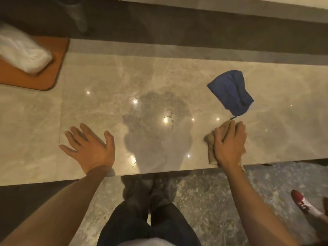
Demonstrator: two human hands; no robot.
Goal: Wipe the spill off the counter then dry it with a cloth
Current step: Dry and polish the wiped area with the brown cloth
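Observation:
A wet patch of spill (156,110) with small droplets glistens in the middle of the beige marble counter (99,82). My right hand (229,144) presses down on a crumpled tan cloth (212,139) near the counter's front edge, to the right of the spill. A folded blue cloth (230,91) lies just beyond that hand, apart from it. My left hand (90,146) rests flat on the counter left of the spill, fingers spread, holding nothing.
An orange mat (32,77) at the far left carries a white plastic-wrapped pack (23,52). The counter's front edge runs below my hands. Another person's red shoe (300,201) stands on the speckled floor at the right.

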